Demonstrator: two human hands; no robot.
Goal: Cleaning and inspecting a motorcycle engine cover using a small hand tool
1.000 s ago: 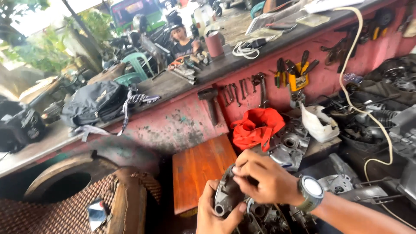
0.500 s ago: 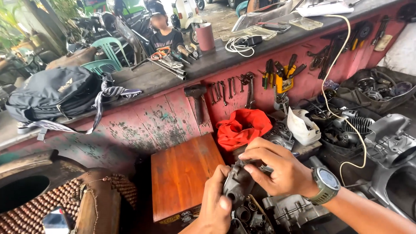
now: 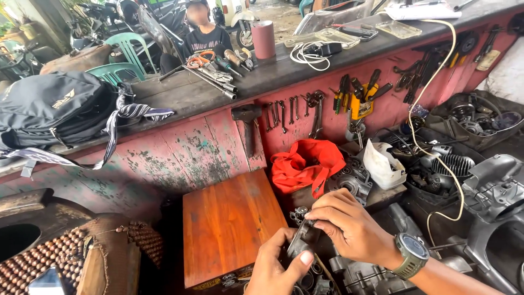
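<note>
Landmark: wooden box [image 3: 232, 226], brown, low centre. Far left of the box, dark backpack [image 3: 52, 106] on the desk [image 3: 180, 95], striped strap hanging over the edge. Above the box, hammer [image 3: 246, 117] hung on the red desk front, wrenches [image 3: 284, 112] just right of it. Right of the box, red cloth [image 3: 305, 164] bunched. Just right of the box's lower corner, left hand [image 3: 278, 270], grip clamped on a small grey metal part [image 3: 300, 237], thumb across it. Right hand [image 3: 349, 226], watch on wrist, fingertips pinched together on the part's top end. More engine parts [image 3: 360, 273] beneath both hands. Further right, white cable [image 3: 436, 82] trailing down.
</note>
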